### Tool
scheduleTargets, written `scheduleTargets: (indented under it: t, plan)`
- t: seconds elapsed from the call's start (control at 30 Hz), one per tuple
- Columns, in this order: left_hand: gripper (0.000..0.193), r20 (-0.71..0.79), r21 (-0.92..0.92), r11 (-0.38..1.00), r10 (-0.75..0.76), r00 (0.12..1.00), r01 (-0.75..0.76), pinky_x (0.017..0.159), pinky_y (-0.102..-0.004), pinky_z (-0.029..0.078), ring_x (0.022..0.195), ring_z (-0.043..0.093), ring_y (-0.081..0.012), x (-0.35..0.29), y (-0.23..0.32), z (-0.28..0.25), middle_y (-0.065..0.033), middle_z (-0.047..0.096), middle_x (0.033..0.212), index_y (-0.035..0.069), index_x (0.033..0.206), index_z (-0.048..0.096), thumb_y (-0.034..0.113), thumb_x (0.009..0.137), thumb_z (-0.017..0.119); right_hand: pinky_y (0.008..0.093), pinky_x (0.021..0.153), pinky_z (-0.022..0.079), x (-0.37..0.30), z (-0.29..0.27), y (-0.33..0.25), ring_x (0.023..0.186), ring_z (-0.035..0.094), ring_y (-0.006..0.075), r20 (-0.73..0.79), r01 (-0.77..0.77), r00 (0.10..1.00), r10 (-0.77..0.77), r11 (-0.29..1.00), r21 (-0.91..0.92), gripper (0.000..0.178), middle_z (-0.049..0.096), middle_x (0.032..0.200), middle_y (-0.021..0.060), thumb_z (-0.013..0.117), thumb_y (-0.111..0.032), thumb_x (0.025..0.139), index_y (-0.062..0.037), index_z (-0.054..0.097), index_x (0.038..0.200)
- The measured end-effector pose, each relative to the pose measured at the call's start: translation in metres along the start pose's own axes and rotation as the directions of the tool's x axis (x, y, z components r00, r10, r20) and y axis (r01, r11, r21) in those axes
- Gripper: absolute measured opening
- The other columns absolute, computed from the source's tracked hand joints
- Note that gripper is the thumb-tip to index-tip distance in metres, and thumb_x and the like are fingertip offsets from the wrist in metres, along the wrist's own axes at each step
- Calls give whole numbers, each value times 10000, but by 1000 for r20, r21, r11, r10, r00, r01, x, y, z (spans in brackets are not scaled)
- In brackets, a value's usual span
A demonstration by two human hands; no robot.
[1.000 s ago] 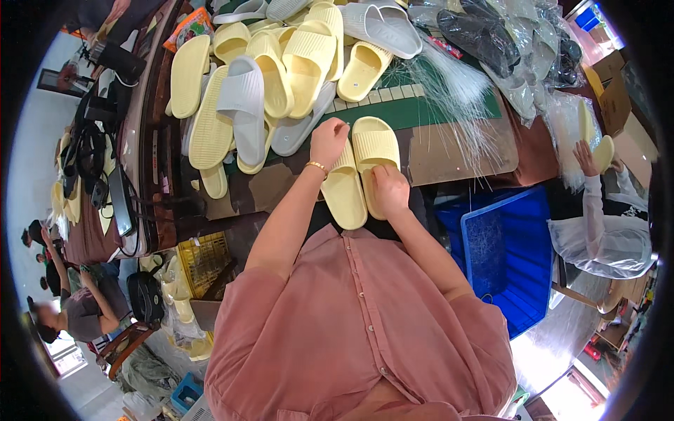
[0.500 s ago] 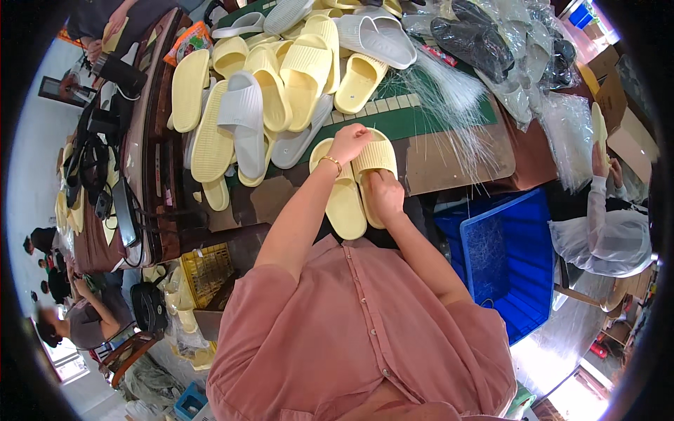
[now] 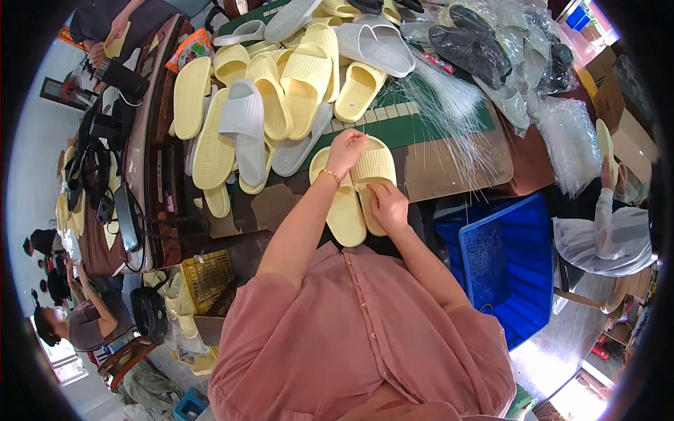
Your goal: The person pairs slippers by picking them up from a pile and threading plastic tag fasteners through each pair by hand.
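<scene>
A pair of pale yellow slippers lies side by side at the table's near edge, the left slipper partly covered by my left forearm and the right slipper with its ribbed strap showing. My left hand is closed in a pinch over the toe ends, between the two straps; what it pinches is too small to make out. At the rear edge of the right slipper's strap, my right hand has its fingers curled and pressed together. Whatever its fingertips hold is hidden.
Yellow and grey slippers are heaped beyond my hands. To their right spreads a bundle of thin clear plastic strands, beside bagged black slippers. A blue crate stands at my right. Another person's white sleeve is at far right.
My right hand has drawn back from under the right slipper's strap to its rear edge. My left hand has shifted slightly down, still pinched. The slippers have moved a little nearer me.
</scene>
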State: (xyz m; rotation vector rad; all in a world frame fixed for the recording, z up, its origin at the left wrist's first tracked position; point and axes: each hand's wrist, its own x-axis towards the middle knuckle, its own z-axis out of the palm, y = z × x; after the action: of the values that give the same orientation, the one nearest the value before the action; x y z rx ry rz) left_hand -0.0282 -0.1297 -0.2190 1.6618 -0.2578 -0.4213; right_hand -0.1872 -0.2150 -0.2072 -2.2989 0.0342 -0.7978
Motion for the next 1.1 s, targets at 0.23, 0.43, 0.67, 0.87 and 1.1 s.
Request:
scheduleTargets:
  t: [0.23, 0.43, 0.67, 0.87, 1.1]
  plan:
    - [134, -16, 44, 999, 24, 1000, -23, 714, -217, 428, 762, 529, -75, -20, 12, -29, -2, 604, 824, 12, 908, 609, 137, 860, 603, 334, 642, 503, 45, -1, -2, 780, 633, 251, 39, -314, 948, 317, 907, 279, 195, 613, 840, 140, 558, 17, 793, -10, 608, 979]
    - [117, 1, -74, 997, 12, 1000, -12, 737, -220, 429, 794, 533, -73, -31, -1, -30, 0, 605, 853, 16, 915, 603, 123, 869, 593, 299, 774, 514, 74, 50, 27, 897, 641, 237, 266, -345, 933, 244, 815, 465, 295, 642, 973, 163, 538, -12, 826, -27, 569, 1120]
    - [102, -80, -191, 981, -31, 996, 15, 665, -206, 439, 721, 541, -65, -35, -12, -33, -6, 601, 785, -4, 884, 605, 92, 852, 592, 272, 711, 501, 79, 56, 20, 767, 638, 162, 425, -503, 835, 351, 800, 327, 181, 668, 858, 97, 607, -72, 833, 0, 628, 998]
    - [106, -97, -145, 989, 2, 995, -16, 673, -207, 438, 733, 540, -64, -38, -15, -31, -6, 604, 808, 0, 901, 598, 99, 864, 592, 294, 702, 504, 75, 60, 23, 766, 650, 207, 315, -363, 908, 276, 895, 261, 155, 665, 851, 129, 609, -73, 823, -2, 640, 958]
    - [100, -261, -198, 980, -21, 965, -32, 654, -214, 443, 695, 542, -69, -38, -18, -27, -6, 607, 761, 0, 841, 614, 97, 831, 635, 357, 671, 499, 70, 61, 23, 732, 624, 305, 155, -256, 961, 229, 948, 190, 103, 634, 841, 155, 582, -62, 813, -17, 635, 889]
